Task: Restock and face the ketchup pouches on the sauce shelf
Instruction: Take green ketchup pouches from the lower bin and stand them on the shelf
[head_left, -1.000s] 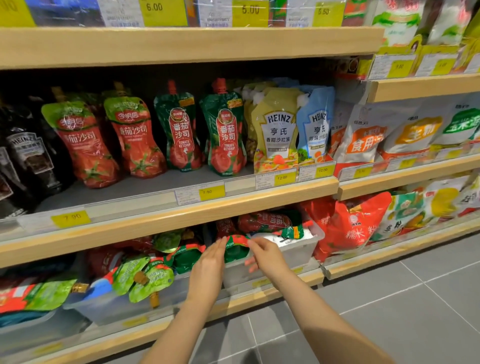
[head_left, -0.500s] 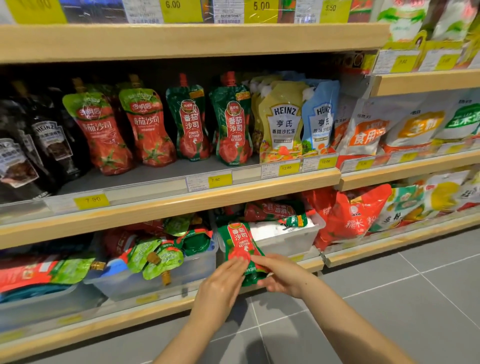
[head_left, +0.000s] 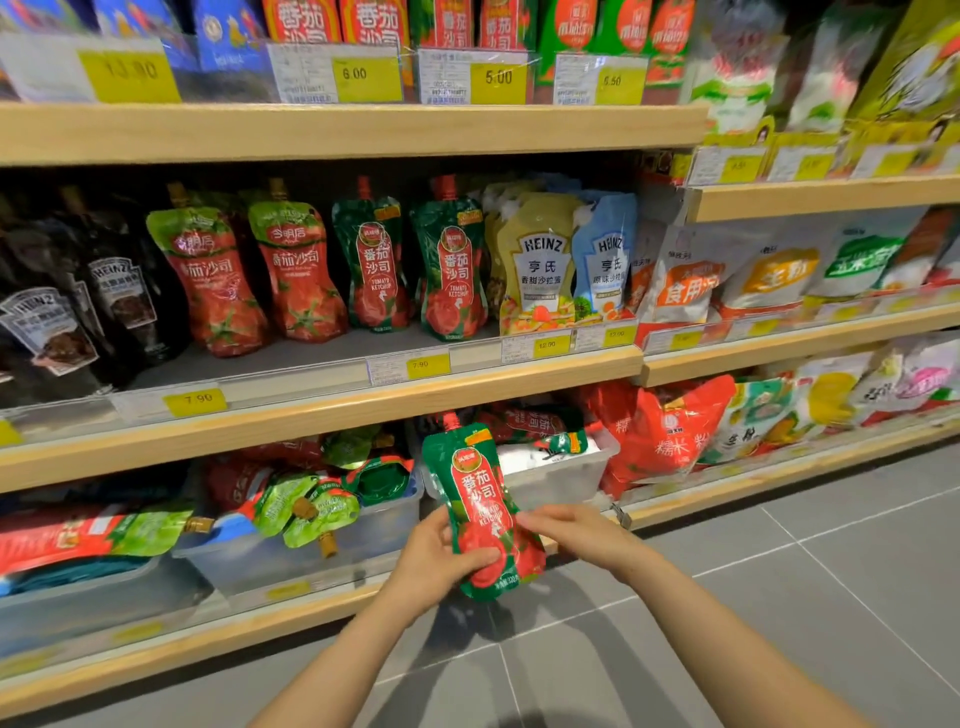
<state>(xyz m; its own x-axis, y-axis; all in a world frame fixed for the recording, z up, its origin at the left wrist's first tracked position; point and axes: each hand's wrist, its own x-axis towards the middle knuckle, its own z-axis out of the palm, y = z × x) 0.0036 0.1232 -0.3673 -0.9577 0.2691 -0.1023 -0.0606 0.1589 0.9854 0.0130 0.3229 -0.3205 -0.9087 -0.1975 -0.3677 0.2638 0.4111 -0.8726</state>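
Note:
A dark green and red ketchup pouch (head_left: 480, 499) with a red cap is held upright in front of the bottom shelf. My left hand (head_left: 434, 564) grips its lower left side, thumb across the front. My right hand (head_left: 576, 532) touches its right edge with its fingertips. On the middle shelf (head_left: 322, 410) two matching dark green pouches (head_left: 449, 265) stand side by side, with two light green ketchup pouches (head_left: 249, 275) to their left. Behind the held pouch, a clear bin (head_left: 558, 478) on the bottom shelf holds more dark green pouches lying flat.
A second clear bin (head_left: 311, 545) to the left holds several light green pouches in a heap. Black Heinz pouches (head_left: 78, 312) stand at the far left, yellow and blue Heinz pouches (head_left: 566, 265) to the right. Red and white bags fill the right shelves. Grey floor tiles lie below.
Both hands lifted one dark green pouch out of the right bin and drew it toward me, turning it upright. The view has tilted upward.

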